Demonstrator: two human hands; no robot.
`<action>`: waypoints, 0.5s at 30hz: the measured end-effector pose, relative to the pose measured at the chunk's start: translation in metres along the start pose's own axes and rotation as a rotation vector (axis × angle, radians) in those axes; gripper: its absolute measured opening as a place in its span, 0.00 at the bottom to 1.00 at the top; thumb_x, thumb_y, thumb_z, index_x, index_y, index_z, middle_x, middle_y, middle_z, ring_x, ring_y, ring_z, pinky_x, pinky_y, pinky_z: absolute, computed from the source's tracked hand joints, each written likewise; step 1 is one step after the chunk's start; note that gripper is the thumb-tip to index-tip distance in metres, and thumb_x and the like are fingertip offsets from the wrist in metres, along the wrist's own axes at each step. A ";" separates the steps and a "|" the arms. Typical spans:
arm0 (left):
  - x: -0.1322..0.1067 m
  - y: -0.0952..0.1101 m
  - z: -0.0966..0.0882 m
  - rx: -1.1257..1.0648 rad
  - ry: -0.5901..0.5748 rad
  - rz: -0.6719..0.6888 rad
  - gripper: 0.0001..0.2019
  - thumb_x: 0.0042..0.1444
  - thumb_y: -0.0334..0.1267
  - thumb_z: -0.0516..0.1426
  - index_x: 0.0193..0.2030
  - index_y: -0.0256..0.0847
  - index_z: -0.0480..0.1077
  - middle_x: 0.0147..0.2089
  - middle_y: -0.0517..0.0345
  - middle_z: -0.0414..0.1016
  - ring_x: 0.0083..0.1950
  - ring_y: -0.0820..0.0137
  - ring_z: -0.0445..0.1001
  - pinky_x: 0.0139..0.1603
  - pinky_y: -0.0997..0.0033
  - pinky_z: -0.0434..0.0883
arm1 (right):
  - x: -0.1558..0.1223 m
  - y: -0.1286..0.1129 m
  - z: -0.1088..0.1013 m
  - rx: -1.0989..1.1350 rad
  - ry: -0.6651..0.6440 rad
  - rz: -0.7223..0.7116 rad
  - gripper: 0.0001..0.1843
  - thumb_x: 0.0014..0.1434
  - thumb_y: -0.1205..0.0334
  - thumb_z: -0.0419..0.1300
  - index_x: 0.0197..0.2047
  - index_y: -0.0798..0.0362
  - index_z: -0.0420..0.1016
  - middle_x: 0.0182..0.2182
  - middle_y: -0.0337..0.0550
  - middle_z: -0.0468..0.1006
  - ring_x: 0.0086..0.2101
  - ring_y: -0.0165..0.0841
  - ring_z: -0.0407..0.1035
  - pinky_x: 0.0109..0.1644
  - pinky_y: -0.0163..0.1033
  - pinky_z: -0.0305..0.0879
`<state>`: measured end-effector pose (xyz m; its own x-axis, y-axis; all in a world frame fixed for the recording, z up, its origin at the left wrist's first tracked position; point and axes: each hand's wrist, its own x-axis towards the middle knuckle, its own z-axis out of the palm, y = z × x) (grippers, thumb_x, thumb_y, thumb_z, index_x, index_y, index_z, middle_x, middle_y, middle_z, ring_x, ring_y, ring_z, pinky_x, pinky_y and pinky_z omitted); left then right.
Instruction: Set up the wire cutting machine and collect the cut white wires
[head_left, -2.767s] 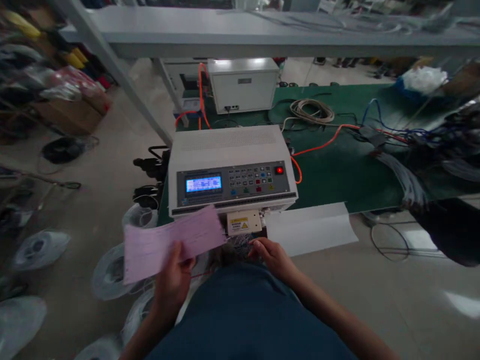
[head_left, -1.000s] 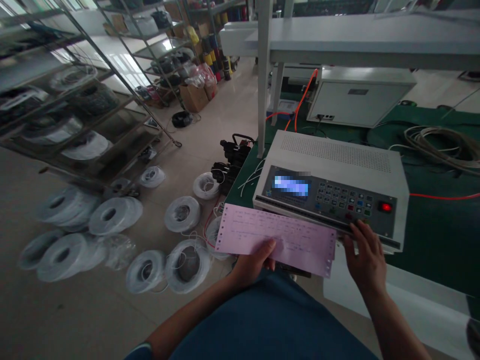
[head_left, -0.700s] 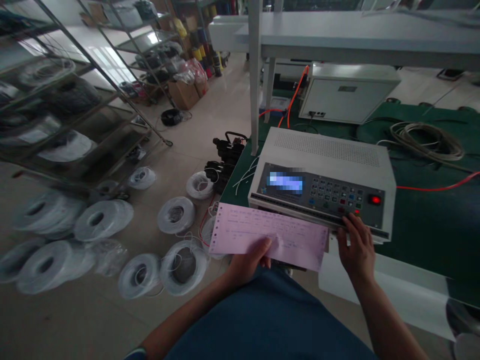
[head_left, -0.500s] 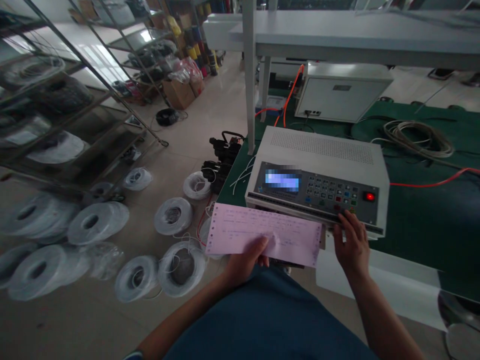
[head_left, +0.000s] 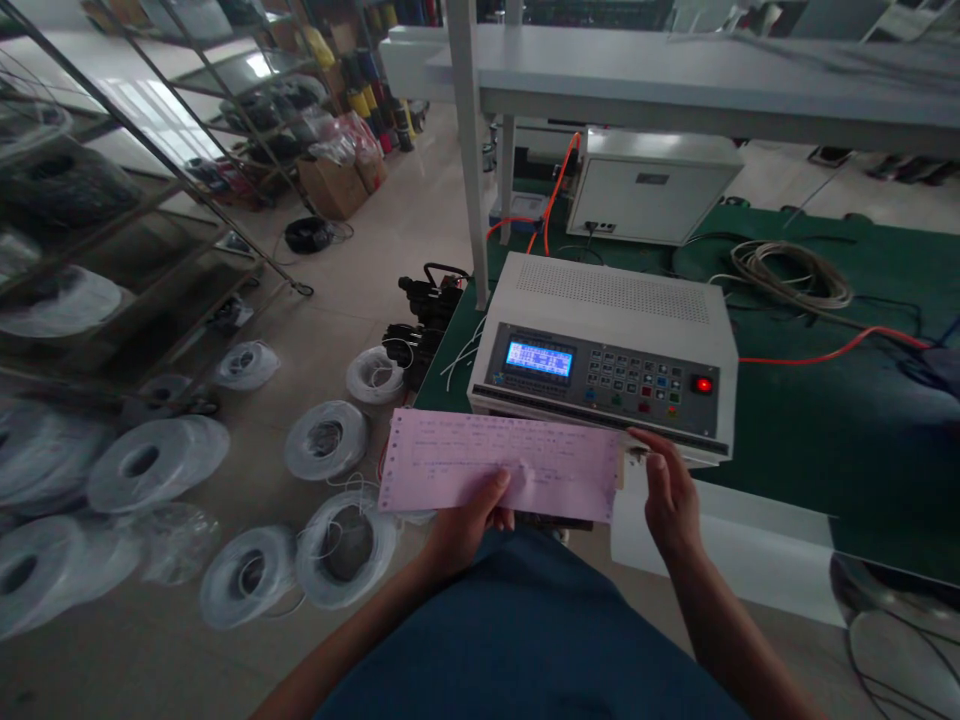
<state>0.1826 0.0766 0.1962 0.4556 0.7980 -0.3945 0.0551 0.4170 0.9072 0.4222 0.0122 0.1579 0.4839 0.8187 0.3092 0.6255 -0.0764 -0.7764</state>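
Green bench (head_left: 795, 420) — pink sheet (head_left: 501, 447) in left hand (head_left: 466, 522)

From the wearer's head, a single camera looks forward and down across the near edge of a green desk (head_left: 795, 410), turned so the desk's left edge falls near mid-frame. Closest to the lens is the blue-clad torso (head_left: 480, 640), with the left hand (head_left: 466, 518) and right hand (head_left: 673, 495) just beyond. The control machine (head_left: 622, 295) sits at middle range; floor (head_left: 416, 215) and a rack (head_left: 169, 240) fill the left side.
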 end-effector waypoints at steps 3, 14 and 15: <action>0.001 -0.001 0.000 0.073 0.005 0.033 0.23 0.55 0.52 0.50 0.16 0.40 0.62 0.16 0.60 0.61 0.19 0.75 0.59 0.24 0.72 0.60 | -0.004 -0.035 0.004 0.260 -0.196 0.220 0.22 0.59 0.45 0.47 0.40 0.53 0.71 0.33 0.46 0.76 0.35 0.37 0.69 0.38 0.41 0.67; 0.003 -0.005 -0.003 0.302 0.106 0.048 0.25 0.54 0.57 0.48 0.14 0.42 0.62 0.16 0.60 0.63 0.21 0.73 0.62 0.30 0.71 0.64 | 0.001 -0.060 0.011 0.412 -0.368 0.568 0.24 0.50 0.39 0.55 0.24 0.53 0.62 0.19 0.33 0.57 0.20 0.24 0.51 0.20 0.31 0.47; 0.003 -0.007 -0.003 0.288 0.089 0.032 0.25 0.54 0.57 0.48 0.14 0.42 0.62 0.16 0.60 0.63 0.21 0.73 0.62 0.31 0.71 0.64 | 0.001 -0.062 0.011 0.420 -0.369 0.572 0.24 0.50 0.39 0.55 0.24 0.54 0.62 0.19 0.32 0.57 0.20 0.24 0.51 0.20 0.31 0.47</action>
<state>0.1811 0.0774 0.1885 0.3826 0.8490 -0.3644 0.2969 0.2605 0.9187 0.3773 0.0238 0.2002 0.3805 0.8585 -0.3437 0.0232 -0.3804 -0.9245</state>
